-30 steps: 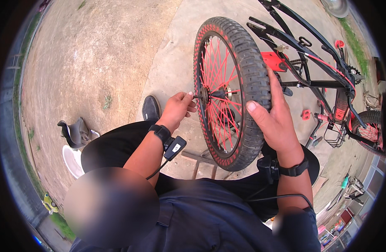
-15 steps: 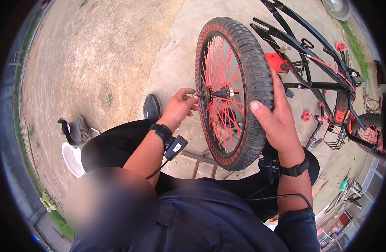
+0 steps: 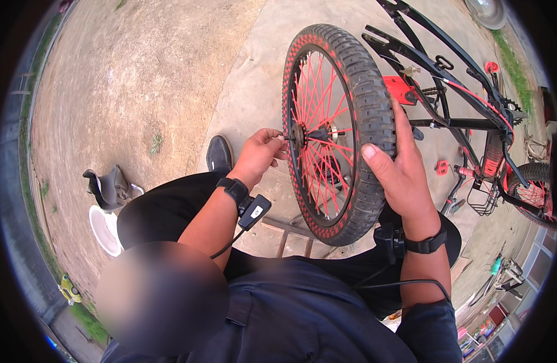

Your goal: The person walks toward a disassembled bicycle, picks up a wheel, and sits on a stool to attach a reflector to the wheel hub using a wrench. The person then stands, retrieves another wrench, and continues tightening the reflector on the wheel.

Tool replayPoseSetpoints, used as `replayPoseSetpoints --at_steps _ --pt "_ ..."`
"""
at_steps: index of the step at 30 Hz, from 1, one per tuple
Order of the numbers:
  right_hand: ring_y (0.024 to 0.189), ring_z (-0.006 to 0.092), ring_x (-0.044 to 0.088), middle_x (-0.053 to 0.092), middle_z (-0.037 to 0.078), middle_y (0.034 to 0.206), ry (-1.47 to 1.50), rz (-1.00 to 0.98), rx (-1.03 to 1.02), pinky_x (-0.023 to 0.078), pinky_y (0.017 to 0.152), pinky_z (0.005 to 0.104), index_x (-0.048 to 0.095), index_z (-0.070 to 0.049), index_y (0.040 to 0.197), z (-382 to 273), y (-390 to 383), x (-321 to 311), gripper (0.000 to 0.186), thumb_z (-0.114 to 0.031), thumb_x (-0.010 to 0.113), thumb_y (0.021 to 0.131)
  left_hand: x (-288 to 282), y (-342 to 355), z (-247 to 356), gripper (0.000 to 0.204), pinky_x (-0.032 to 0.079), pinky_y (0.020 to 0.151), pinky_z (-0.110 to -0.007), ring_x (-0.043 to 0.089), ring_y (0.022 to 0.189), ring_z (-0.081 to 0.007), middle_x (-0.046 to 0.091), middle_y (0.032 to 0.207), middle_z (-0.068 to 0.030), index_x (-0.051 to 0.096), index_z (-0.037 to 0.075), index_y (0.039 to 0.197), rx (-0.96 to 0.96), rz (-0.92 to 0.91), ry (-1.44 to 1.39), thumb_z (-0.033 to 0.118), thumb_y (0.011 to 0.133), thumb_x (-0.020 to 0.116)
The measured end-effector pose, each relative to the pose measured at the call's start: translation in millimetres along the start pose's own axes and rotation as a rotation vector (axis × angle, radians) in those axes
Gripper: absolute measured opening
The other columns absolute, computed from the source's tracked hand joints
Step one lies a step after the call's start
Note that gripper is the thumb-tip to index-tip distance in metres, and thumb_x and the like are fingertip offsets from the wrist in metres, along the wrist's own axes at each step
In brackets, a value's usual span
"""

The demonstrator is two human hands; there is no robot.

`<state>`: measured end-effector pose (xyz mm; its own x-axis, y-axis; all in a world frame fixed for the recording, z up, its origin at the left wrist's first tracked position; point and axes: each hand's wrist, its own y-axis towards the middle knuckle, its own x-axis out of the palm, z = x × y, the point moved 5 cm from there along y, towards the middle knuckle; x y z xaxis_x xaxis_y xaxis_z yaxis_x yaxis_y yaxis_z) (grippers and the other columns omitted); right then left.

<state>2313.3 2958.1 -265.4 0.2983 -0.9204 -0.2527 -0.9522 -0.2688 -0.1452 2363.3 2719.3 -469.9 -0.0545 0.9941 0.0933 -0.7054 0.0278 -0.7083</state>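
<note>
Upright before me stands a bicycle wheel [image 3: 368, 91] with a knobby black tyre, a red-checked sidewall and red spokes. My right hand [image 3: 405, 181] grips the tyre from the right, thumb on the tread and fingers stretched along its far side. At the hub's left side, by the small sprocket [image 3: 299, 137], my left hand [image 3: 259, 156] pinches at the axle end. Whatever small piece is between those fingertips is too hidden to name.
A black bicycle frame [image 3: 457, 124] with red parts lies at the right, its rear fork ends near the wheel; another red-spoked wheel [image 3: 533, 187] is beyond. A white basin [image 3: 104, 230] and a dark grey object [image 3: 112, 189] sit at the left. Tools [image 3: 510, 279] lie lower right.
The fingers of my left hand have shifted slightly and curled closer together at the axle end. The wheel and my right hand are practically still.
</note>
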Motion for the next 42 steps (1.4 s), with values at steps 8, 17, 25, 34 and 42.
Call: replayPoseSetpoints --at_steps 8,17,25,34,42 --pt "0.137 0.0288 0.045 0.046 0.022 0.148 -0.057 0.015 0.008 0.033 0.116 0.0391 0.028 0.007 0.155 0 -1 -2 0.084 -0.019 0.070 0.087 1 -4 4 0.025 0.047 0.061 -0.027 0.068 0.076 -0.0151 0.067 0.091 -0.0073 0.061 0.004 0.111 0.011 0.042 -0.023 0.028 0.104 0.059" --pt "0.139 0.0301 0.044 0.045 0.024 0.149 -0.057 0.020 0.015 0.032 0.117 0.0394 0.027 0.007 0.155 3 -1 -4 0.085 -0.019 0.070 0.087 0 -1 1 0.021 0.048 0.063 -0.027 0.068 0.079 -0.0150 0.067 0.096 -0.0069 0.060 0.005 0.114 -0.076 0.025 -0.038 0.022 0.102 0.061" --pt "0.140 0.0316 0.044 0.045 0.025 0.150 -0.091 0.019 0.014 0.032 0.118 0.0394 0.025 0.008 0.155 4 -1 -3 0.087 -0.021 0.071 0.087 -2 3 1 0.029 0.047 0.062 -0.026 0.068 0.078 -0.0152 0.067 0.094 -0.0074 0.061 0.004 0.112 -0.071 -0.006 0.058 0.032 0.104 0.057" --pt "0.140 0.0318 0.043 0.044 0.025 0.150 -0.082 0.029 0.037 0.032 0.118 0.0395 0.025 0.009 0.155 7 -2 -4 0.089 -0.021 0.071 0.086 2 -2 6 0.028 0.047 0.060 -0.026 0.067 0.075 -0.0147 0.067 0.091 -0.0064 0.061 0.005 0.111 -0.005 0.020 0.007 0.032 0.104 0.058" --pt "0.139 0.0314 0.044 0.045 0.025 0.149 -0.073 0.028 0.040 0.033 0.117 0.0394 0.026 0.007 0.155 4 -2 -3 0.087 -0.019 0.071 0.086 -3 4 2 0.026 0.047 0.062 -0.026 0.068 0.078 -0.0152 0.067 0.096 -0.0071 0.060 0.003 0.117 -0.135 -0.013 0.043 0.024 0.102 0.061"
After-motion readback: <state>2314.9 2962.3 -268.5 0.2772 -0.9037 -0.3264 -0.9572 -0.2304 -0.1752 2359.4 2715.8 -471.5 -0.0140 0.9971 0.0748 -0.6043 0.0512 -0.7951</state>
